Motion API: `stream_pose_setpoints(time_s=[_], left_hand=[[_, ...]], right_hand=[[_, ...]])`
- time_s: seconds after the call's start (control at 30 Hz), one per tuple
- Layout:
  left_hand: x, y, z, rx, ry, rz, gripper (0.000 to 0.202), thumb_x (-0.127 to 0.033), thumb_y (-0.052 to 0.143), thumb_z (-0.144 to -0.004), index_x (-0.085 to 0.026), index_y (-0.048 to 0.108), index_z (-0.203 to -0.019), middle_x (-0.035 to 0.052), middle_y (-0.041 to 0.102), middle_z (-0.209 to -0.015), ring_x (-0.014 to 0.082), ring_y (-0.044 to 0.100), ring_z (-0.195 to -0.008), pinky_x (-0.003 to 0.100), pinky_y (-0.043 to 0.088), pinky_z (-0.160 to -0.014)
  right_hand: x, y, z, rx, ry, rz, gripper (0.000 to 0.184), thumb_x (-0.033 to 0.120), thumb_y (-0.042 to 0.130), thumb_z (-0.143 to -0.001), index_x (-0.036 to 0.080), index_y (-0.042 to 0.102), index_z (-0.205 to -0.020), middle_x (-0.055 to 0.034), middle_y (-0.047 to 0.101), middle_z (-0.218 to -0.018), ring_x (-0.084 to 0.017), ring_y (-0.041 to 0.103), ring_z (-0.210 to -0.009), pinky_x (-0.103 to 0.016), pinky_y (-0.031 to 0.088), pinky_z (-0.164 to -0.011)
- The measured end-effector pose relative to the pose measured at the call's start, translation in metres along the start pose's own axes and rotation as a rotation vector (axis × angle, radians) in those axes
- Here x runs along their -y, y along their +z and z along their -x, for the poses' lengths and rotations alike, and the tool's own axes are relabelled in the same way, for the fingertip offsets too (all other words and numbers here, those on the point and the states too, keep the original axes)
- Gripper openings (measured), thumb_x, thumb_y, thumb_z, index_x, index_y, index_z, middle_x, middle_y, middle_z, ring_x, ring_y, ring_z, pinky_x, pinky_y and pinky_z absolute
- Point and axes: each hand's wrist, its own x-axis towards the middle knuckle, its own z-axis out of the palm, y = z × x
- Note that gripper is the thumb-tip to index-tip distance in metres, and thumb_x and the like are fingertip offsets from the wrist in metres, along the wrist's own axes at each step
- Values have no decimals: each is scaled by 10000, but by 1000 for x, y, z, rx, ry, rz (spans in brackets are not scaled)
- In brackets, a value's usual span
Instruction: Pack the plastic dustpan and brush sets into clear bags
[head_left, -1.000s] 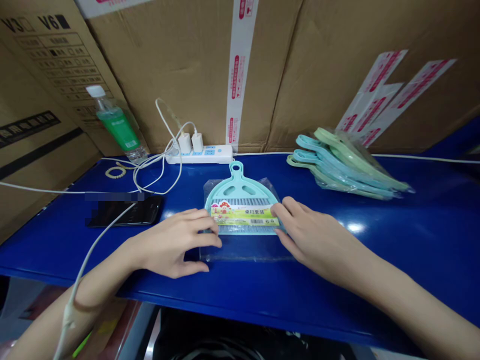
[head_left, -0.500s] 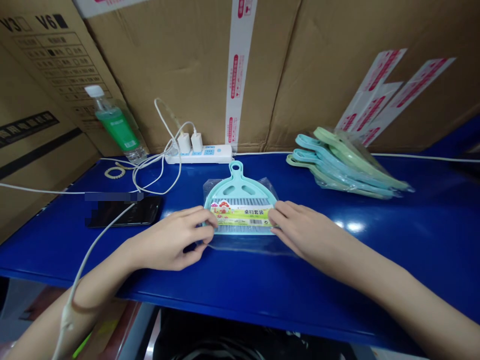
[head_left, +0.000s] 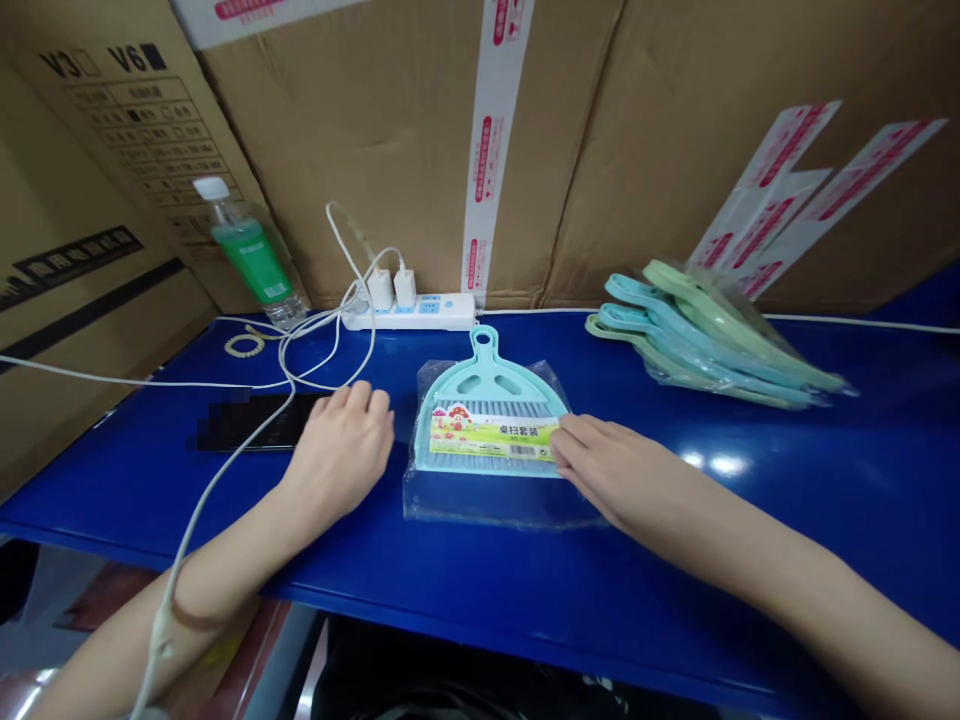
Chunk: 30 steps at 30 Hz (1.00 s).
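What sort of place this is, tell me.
Probably a storeroom or makeshift workroom: large cardboard boxes stand right behind the blue table, and several bagged dustpans lie piled on it.

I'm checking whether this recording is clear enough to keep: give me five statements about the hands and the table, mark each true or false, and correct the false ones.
1. The right hand is at the right edge of the bagged dustpan-and-brush set. True.
2. The left hand touches that set too. False: it is apart from it, beside the black phone.
3. Two white chargers are plugged into the power strip. True.
4. The green-labelled bottle has no cap. False: a white cap is on it.
5. The pile of bagged dustpans includes blue and green ones. True.
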Motion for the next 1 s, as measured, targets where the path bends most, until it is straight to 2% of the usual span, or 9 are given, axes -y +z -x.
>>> stream_pose_setpoints(time_s=[0.07, 0.2, 0.33, 0.47, 0.53, 0.63, 0.8, 0.93, 1.0], left_hand=[[1, 1, 1, 105, -144, -114, 291, -132, 291, -906, -84, 573, -851, 147, 551, -793, 304, 597, -773, 357, 452, -609], [1, 1, 2, 224, -196, -144, 295, -72, 284, -887, -57, 576, -926, 174, 565, -860, 298, 617, -751, 292, 425, -509], [1, 2, 2, 243, -187, -136, 292, -59, 286, -881, -57, 573, -940, 171, 565, -863, 293, 623, -754, 278, 435, -488], [0, 2, 0, 186, -168, -119, 264, -73, 305, -882, -79, 562, -938, 151, 562, -850, 294, 620, -794, 295, 470, -508], [-1, 1, 0, 170, -61, -39, 221, -80, 342, -877, -108, 553, -937, 124, 562, -861, 277, 615, -822, 308, 498, -552], [-2, 0, 1, 184, 196, 131, 204, -45, 398, -836, -154, 531, -945, 80, 564, -919, 232, 598, -864, 305, 521, -630], [3, -1, 6, 43, 281, 263, 288, -4, 402, -786, -179, 500, -992, 65, 538, -963, 205, 561, -864, 268, 489, -579], [5, -5, 9, 2, 578, 462, 272, -58, 449, -838, -198, 506, -1065, 67, 530, -1069, 186, 544, -928, 269, 502, -679], [4, -6, 10, 7, 668, 500, 190, -96, 484, -859, -195, 538, -1013, 61, 542, -1058, 186, 539, -929, 285, 505, -725]], right_hand=[[0, 1, 0, -6, -2, 10, 199, 37, 404, -830, 178, 532, -773, -70, 605, -761, -184, 555, -626, -313, 456, -593], [-1, 1, -1, 14, -7, 14, 176, 106, 413, -867, 192, 513, -750, -68, 606, -767, -190, 572, -650, -317, 458, -601], [-1, 2, -3, 22, 3, -2, 156, 151, 426, -887, 196, 508, -762, -64, 615, -779, -203, 595, -681, -327, 467, -608], [-1, 3, -3, 6, 3, -37, 183, 107, 405, -884, 198, 505, -761, -56, 615, -767, -202, 598, -681, -331, 471, -613], [-1, 2, -3, 6, 10, -52, 200, 94, 393, -884, 198, 506, -756, -52, 612, -756, -190, 587, -664, -320, 466, -603], [-2, 0, -3, 23, 14, -49, 211, 79, 390, -875, 197, 513, -751, -51, 614, -751, -180, 573, -646, -308, 458, -593], [-3, 0, 0, 54, 21, -48, 218, 41, 396, -837, 193, 538, -773, -58, 624, -763, -182, 577, -662, -299, 449, -596], [-3, 1, 2, 72, 39, -102, 230, 80, 370, -880, 196, 563, -834, -65, 645, -820, -183, 606, -743, -294, 458, -637], [-4, 1, 3, 79, 38, -137, 235, 96, 359, -897, 195, 571, -869, -73, 659, -860, -189, 620, -799, -304, 470, -678]])
